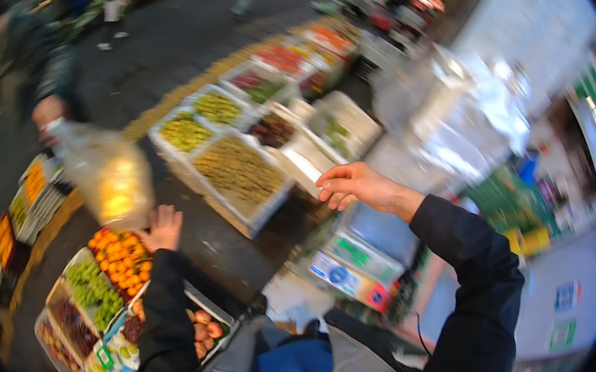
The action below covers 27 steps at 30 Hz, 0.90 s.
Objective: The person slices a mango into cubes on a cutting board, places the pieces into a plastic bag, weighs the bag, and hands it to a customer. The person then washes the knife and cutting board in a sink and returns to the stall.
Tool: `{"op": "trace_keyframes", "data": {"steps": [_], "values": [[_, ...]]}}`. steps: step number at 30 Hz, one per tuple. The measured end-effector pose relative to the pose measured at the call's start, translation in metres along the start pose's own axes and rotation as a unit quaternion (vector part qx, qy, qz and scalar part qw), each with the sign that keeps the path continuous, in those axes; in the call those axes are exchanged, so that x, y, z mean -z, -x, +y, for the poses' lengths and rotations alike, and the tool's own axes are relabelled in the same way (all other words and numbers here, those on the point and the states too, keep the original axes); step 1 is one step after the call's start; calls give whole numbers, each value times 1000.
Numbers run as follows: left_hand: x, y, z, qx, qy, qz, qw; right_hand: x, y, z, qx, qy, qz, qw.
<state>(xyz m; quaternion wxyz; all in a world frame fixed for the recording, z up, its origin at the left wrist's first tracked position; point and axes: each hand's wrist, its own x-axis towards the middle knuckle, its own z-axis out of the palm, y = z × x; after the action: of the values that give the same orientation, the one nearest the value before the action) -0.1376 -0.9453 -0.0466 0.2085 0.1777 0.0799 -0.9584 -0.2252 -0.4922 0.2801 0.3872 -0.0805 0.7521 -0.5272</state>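
My left hand (162, 230) is open, fingers spread, above the orange fruit (121, 258). Just beyond it hangs a clear plastic bag (108, 181) with yellow, roundish things glowing inside. Another person's hand (49, 112) grips this bag at its top. My left fingertips are close to the bag's lower edge; whether they touch it I cannot tell. Out in front, my right hand (361, 187) has its thumb and fingers drawn together in a loose pinch. Anything between them is too small to make out. Behind those fingertips is a white foam box (302, 159).
Grapes (89, 286) and red round fruit (205, 330) lie in crates at left. Boxes of small fruit (237, 171) stand ahead. Clear plastic bags (463, 102) hang at right, above a counter with printed cards (346, 277). Dark road (168, 34) runs beyond, with people blurred.
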Motion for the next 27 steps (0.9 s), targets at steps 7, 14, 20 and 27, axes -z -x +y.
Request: {"op": "trace_keyframes", "data": {"steps": [7,14,20,27], "values": [[77,46,-168,196,-263,123,937,60,264,330,-43,-318,491,810],[175,258,-425,533,-509,51,674,32,415,577,-229,133,702,661],[227,446,-544,616,-659,-91,422,129,439,663,-307,292,640,641],[267,495,-563,465,-780,-169,383,129,479,674,-261,196,660,677]]}}
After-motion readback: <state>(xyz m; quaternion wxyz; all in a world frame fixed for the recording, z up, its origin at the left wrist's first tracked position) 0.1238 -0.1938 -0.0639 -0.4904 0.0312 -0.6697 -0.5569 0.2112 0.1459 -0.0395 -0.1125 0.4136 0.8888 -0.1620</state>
